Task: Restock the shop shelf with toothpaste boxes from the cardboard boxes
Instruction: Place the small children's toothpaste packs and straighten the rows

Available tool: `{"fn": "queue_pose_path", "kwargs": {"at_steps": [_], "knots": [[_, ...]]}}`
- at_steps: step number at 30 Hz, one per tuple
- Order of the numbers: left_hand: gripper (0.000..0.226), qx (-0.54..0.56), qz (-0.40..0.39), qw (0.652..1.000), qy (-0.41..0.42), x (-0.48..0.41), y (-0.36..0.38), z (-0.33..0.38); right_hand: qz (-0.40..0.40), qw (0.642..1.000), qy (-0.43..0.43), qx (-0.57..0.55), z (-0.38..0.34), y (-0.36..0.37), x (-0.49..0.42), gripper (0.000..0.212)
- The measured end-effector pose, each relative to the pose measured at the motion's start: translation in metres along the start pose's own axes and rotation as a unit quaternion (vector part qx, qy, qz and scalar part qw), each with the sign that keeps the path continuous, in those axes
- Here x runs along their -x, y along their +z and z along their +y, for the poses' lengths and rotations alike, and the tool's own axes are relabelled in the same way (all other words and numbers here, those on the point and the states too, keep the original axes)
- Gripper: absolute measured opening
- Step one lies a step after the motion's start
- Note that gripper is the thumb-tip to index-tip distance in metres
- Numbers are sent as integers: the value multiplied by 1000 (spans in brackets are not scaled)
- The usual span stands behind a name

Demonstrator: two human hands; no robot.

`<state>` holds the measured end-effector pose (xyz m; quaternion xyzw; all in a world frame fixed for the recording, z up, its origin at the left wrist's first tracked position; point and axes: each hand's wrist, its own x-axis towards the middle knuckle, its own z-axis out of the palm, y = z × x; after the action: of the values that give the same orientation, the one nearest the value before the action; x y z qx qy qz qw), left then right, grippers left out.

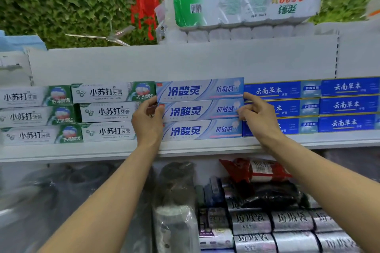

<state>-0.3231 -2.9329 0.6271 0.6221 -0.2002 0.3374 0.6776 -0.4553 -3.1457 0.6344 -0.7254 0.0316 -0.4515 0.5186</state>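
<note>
Hands clamp the middle box of the pale blue stack from both ends

Squaring-up seems to be the step in hand. Three pale blue toothpaste boxes (200,89) lie flat, one on another, long printed faces forward, on the shop shelf (82,151). They sit between green-and-white toothpaste boxes (107,112) on the left and dark blue toothpaste boxes (347,104) on the right, touching or nearly touching both.

The left hand (149,118) holds the left end of the middle box (197,110), with the thumb on the front face and the fingers curled round the end, into the seam beside the green-and-white stack. The right hand (257,115) meets the opposite end with curled fingers and the thumb near the front corner, while its forefinger reaches up to the corner of the top box. How far either hand's fingers wrap behind is hidden.

Holding both ends at once lets the person slide the long, light carton straight, without skewing it or disturbing its neighbours. Facing the labels outward keeps the brand readable to shoppers.

All three stacks stand three high, so this stretch looks nearly full. The supply cardboard boxes are not in view.

A toilet-roll pack (246,2) rests on top of the unit, and bin-bag rolls (287,220) fill the shelf below.
</note>
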Motion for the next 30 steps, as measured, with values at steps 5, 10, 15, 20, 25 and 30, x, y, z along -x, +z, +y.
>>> {"fn": "queue_pose_path", "kwargs": {"at_steps": [5,10,15,20,25,30], "knots": [[24,5,-14,1000,-3,0,0,-2,-15,1000,3,13,-1,0,1,45],[31,3,-38,999,-5,5,-3,-4,-42,999,22,15,12,0,4,28],[41,-5,-54,998,-40,0,-1,-7,-155,985,34,65,14,4,1,40],[39,-23,-65,997,-30,3,-2,-4,-181,980,40,77,9,0,3,42],[13,-105,-15,994,-27,7,-5,-7,-208,973,17,95,10,4,6,34],[17,-110,-7,992,-54,7,-8,-8,-256,959,12,123,10,6,2,40]]}}
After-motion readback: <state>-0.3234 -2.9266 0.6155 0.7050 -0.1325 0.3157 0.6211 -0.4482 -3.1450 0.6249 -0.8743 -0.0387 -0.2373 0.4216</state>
